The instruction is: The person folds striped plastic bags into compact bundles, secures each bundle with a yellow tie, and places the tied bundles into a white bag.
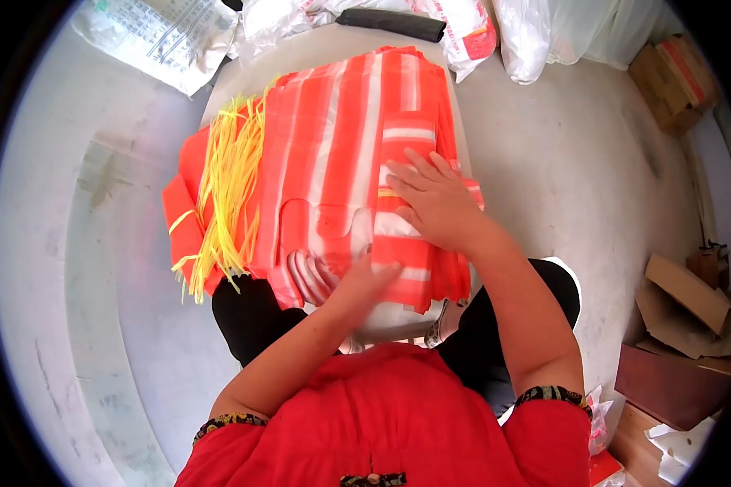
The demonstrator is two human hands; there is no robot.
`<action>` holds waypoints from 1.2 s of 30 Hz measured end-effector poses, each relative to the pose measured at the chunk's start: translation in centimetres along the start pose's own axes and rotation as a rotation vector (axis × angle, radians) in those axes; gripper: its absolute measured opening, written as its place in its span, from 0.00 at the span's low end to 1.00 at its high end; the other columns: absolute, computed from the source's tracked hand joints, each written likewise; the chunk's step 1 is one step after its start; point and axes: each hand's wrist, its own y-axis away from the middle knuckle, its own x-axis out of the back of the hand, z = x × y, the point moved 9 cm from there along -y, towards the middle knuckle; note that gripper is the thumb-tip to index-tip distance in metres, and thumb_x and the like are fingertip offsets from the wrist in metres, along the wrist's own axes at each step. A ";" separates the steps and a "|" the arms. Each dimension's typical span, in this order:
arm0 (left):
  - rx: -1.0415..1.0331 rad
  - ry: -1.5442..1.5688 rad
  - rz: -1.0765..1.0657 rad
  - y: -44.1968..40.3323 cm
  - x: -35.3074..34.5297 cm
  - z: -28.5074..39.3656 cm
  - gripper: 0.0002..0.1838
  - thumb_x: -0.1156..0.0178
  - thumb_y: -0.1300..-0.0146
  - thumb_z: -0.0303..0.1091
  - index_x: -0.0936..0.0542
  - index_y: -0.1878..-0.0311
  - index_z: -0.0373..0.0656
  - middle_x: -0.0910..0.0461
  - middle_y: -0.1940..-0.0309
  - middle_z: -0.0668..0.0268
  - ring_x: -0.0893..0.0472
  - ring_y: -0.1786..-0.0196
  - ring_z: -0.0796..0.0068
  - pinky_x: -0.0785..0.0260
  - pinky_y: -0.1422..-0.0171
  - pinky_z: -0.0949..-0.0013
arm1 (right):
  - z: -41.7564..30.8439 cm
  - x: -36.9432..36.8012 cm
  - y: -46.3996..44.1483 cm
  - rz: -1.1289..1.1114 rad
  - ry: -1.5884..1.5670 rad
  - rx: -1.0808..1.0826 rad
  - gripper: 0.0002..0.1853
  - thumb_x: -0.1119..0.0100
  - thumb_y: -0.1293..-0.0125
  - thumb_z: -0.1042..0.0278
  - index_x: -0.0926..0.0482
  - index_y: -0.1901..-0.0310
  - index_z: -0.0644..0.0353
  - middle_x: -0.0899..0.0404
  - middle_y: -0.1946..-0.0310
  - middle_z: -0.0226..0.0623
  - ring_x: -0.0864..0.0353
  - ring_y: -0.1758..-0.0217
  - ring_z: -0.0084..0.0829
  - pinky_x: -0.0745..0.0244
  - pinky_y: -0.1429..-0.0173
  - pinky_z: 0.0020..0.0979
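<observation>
A thick stack of red-and-white striped plastic bags (325, 138) lies on a low seat or stool in front of me. On its right side rests a narrow folded bundle of the same striped bags (408, 132), with a thin yellow tie (388, 193) across it. My right hand (439, 203) lies flat on this bundle, fingers spread. Near the bundle's lower end is my left hand (367, 286), slightly blurred, thumb and fingers apart; whether it touches the plastic I cannot tell. Left of it, rolled bag edges (310, 276) show at the stack's front.
Yellow tie strips (231, 187) hang in a bunch over red folded bundles (188, 219) at the left. A black roll (391, 24) lies at the far end. White plastic bags (521, 40) stand behind. Cardboard boxes (672, 85) and an open carton (682, 357) are at the right.
</observation>
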 end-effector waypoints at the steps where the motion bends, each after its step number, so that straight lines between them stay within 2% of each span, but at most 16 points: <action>1: 0.003 -0.011 0.010 -0.1 0.2 -0.5 0.38 0.35 0.28 0.47 0.32 0.28 0.26 0.19 0.41 0.49 0.18 0.44 0.67 0.23 0.42 0.63 | -0.3 -0.7 -0.2 -0.040 -0.015 0.013 0.28 0.37 0.28 0.58 0.23 0.29 0.57 0.35 0.19 0.38 0.46 0.13 0.44 0.55 0.11 0.51; 5: 0.032 -0.054 0.041 -0.5 0.5 -1.4 0.28 0.36 0.25 0.43 0.24 0.34 0.29 0.15 0.46 0.55 0.16 0.47 0.68 0.22 0.42 0.63 | -0.7 -2.0 -1.2 -0.134 -0.003 0.014 0.32 0.37 0.29 0.47 0.23 0.28 0.54 0.37 0.18 0.40 0.50 0.11 0.45 0.60 0.10 0.53; 7: 0.085 -0.064 0.056 -0.6 0.6 -1.4 0.17 0.38 0.21 0.34 0.21 0.36 0.36 0.14 0.45 0.61 0.13 0.45 0.69 0.21 0.38 0.60 | -0.7 -2.6 -1.9 -0.171 0.038 0.014 0.37 0.36 0.32 0.41 0.25 0.27 0.53 0.39 0.17 0.42 0.52 0.11 0.47 0.61 0.10 0.56; 12: 0.101 -0.039 0.043 -0.8 0.7 -2.1 0.17 0.39 0.22 0.33 0.22 0.35 0.36 0.14 0.44 0.60 0.14 0.45 0.67 0.20 0.39 0.60 | -0.1 -3.3 -4.1 -0.175 0.060 -0.032 0.42 0.36 0.35 0.32 0.25 0.25 0.50 0.43 0.16 0.45 0.54 0.11 0.51 0.61 0.12 0.61; 15: -0.182 -0.367 -0.071 -2.1 2.5 -3.1 0.19 0.39 0.22 0.34 0.23 0.34 0.36 0.15 0.43 0.60 0.14 0.44 0.66 0.20 0.38 0.59 | 1.2 -4.1 -5.8 -0.093 0.161 -0.053 0.42 0.40 0.33 0.28 0.25 0.25 0.50 0.41 0.16 0.43 0.52 0.11 0.49 0.61 0.13 0.60; 17: -0.094 -0.176 -0.085 -1.2 1.7 -3.0 0.20 0.40 0.21 0.34 0.24 0.33 0.34 0.15 0.42 0.59 0.14 0.43 0.65 0.20 0.37 0.58 | 2.6 -4.8 -6.6 -0.010 0.197 -0.041 0.41 0.44 0.30 0.29 0.26 0.25 0.49 0.37 0.18 0.42 0.49 0.12 0.48 0.60 0.14 0.62; 18: 0.109 0.160 -0.021 -0.2 0.0 -0.7 0.20 0.40 0.21 0.34 0.24 0.33 0.34 0.15 0.41 0.58 0.14 0.42 0.65 0.19 0.37 0.58 | 3.5 -4.4 -6.9 0.035 0.252 -0.105 0.38 0.45 0.27 0.32 0.26 0.25 0.49 0.35 0.20 0.42 0.44 0.15 0.46 0.53 0.15 0.59; 19: 0.092 0.198 -0.030 0.2 -0.5 0.4 0.20 0.40 0.21 0.34 0.24 0.34 0.33 0.15 0.41 0.58 0.14 0.42 0.65 0.19 0.36 0.58 | 4.2 -3.7 -7.3 0.083 0.309 -0.165 0.35 0.45 0.25 0.35 0.26 0.24 0.49 0.33 0.21 0.42 0.38 0.18 0.43 0.46 0.16 0.55; 21: 0.101 0.201 -0.057 0.8 -0.3 2.3 0.19 0.40 0.21 0.34 0.23 0.35 0.32 0.14 0.42 0.58 0.14 0.41 0.65 0.20 0.34 0.60 | 3.7 0.1 -6.5 0.450 0.320 0.108 0.10 0.43 0.35 0.65 0.11 0.60 0.48 0.14 0.58 0.30 0.19 0.51 0.42 0.23 0.49 0.47; 23: 0.087 0.231 -0.038 1.4 0.4 4.6 0.19 0.40 0.21 0.34 0.23 0.35 0.32 0.14 0.42 0.58 0.13 0.42 0.66 0.20 0.34 0.60 | 6.9 4.8 -5.6 0.610 -0.297 -0.218 0.19 0.47 0.26 0.59 0.15 0.56 0.68 0.14 0.57 0.57 0.16 0.49 0.57 0.24 0.42 0.51; 24: 0.085 0.248 -0.023 1.9 0.7 5.6 0.19 0.40 0.21 0.34 0.23 0.35 0.32 0.14 0.43 0.58 0.13 0.42 0.66 0.20 0.34 0.60 | 6.7 5.6 -4.0 0.562 -0.337 -0.378 0.18 0.38 0.26 0.59 0.17 0.45 0.66 0.16 0.50 0.50 0.17 0.45 0.46 0.23 0.39 0.41; 25: 0.064 0.245 -0.021 2.4 0.8 6.9 0.18 0.40 0.21 0.34 0.23 0.35 0.32 0.14 0.43 0.58 0.13 0.42 0.66 0.19 0.35 0.60 | 6.0 5.8 -2.5 0.471 -0.491 -0.470 0.22 0.35 0.26 0.58 0.21 0.38 0.65 0.13 0.58 0.43 0.15 0.57 0.33 0.20 0.49 0.35; 26: 0.038 0.236 -0.022 2.7 0.6 8.2 0.18 0.40 0.21 0.34 0.23 0.35 0.32 0.14 0.43 0.58 0.13 0.43 0.66 0.19 0.35 0.61 | 6.7 3.9 -1.3 0.240 -0.515 -0.567 0.28 0.40 0.24 0.50 0.25 0.30 0.56 0.22 0.41 0.42 0.21 0.41 0.35 0.25 0.37 0.39; 28: 0.017 0.223 -0.045 2.7 0.4 8.7 0.18 0.41 0.21 0.34 0.22 0.36 0.33 0.14 0.44 0.58 0.13 0.44 0.66 0.19 0.37 0.60 | 5.5 0.8 0.9 0.013 -0.710 -0.670 0.34 0.44 0.22 0.43 0.32 0.21 0.48 0.30 0.25 0.42 0.25 0.29 0.34 0.27 0.27 0.40; 31: 0.024 0.218 -0.088 1.8 -1.9 7.5 0.18 0.42 0.21 0.36 0.21 0.36 0.34 0.14 0.45 0.58 0.12 0.46 0.63 0.18 0.41 0.58 | 2.8 -1.2 3.8 0.115 -1.206 -0.677 0.38 0.39 0.22 0.54 0.41 0.17 0.50 0.26 0.29 0.41 0.20 0.34 0.32 0.22 0.32 0.34; 36: 0.114 0.135 -0.230 2.0 -7.5 3.7 0.20 0.43 0.21 0.38 0.23 0.34 0.37 0.14 0.43 0.57 0.13 0.43 0.63 0.18 0.42 0.61 | 2.4 -1.0 5.7 0.067 -1.231 -0.649 0.38 0.34 0.29 0.71 0.35 0.19 0.53 0.26 0.30 0.44 0.21 0.34 0.33 0.23 0.31 0.33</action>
